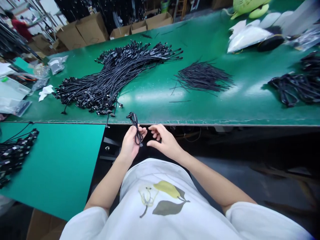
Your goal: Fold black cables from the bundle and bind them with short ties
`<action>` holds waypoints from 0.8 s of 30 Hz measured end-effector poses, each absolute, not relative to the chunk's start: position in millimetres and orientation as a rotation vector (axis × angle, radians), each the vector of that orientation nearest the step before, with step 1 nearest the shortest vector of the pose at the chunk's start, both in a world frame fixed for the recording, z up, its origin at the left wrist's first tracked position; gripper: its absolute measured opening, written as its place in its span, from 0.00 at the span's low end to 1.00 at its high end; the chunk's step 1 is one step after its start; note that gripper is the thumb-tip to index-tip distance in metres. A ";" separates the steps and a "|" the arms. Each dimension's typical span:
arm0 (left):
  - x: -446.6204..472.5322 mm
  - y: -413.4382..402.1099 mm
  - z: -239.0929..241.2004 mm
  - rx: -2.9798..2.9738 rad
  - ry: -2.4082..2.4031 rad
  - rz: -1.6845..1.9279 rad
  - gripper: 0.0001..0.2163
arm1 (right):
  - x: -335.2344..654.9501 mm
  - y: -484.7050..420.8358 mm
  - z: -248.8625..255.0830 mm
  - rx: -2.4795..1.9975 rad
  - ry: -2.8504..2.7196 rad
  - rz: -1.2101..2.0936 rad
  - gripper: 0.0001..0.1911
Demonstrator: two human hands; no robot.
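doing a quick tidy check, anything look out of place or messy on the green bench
One thin black tie lies alone on the green bench, apart from the pile of ties. A cable from the big cable heap hangs over the front edge. Nothing looks damaged or spilled.

The left hand is gripping a folded black cable just below the edge of the green surface. The right hand is hovering beside it, fingers curled and apart from the cable. A big heap of cables is lying on the surface, with a pile of black ties lying well to its right.
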State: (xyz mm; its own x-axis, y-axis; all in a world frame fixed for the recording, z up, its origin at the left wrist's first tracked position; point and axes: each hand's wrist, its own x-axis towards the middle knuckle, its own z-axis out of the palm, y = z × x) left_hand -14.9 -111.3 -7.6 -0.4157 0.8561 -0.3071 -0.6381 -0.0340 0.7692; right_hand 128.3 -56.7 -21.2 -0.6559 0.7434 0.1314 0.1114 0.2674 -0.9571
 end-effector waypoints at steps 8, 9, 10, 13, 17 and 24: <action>3.4 -96.8 1.0 0.217 1.071 1.747 0.07 | 108.7 -72.7 -31.8 -0.721 -1.978 1.157 0.20; 5.7 -94.9 1.8 0.230 1.070 1.747 0.07 | 106.7 -71.6 -32.9 -0.733 -1.960 1.152 0.17; 7.8 -93.0 2.3 0.257 1.072 1.757 0.08 | 105.1 -69.8 -33.9 -0.754 -1.948 1.124 0.14; 11.3 -87.7 2.4 0.372 1.111 1.795 0.12 | 102.7 -61.7 -37.6 -0.760 -1.996 0.915 0.11; 7.9 -82.2 3.9 0.439 1.173 1.792 0.13 | 101.4 -52.4 -40.5 -0.690 -2.110 0.541 0.13; 0.5 -86.4 24.1 0.461 0.905 1.770 0.13 | 99.1 -52.2 -25.0 -0.561 -2.069 0.650 0.18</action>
State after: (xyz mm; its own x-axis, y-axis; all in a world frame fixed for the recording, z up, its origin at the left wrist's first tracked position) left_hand 0.5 -86.4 24.1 -0.3784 0.9190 -0.1110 -0.6279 -0.1667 0.7602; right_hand 99.1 -52.2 -25.0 -0.5186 0.6025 0.6066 0.1470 0.7618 -0.6310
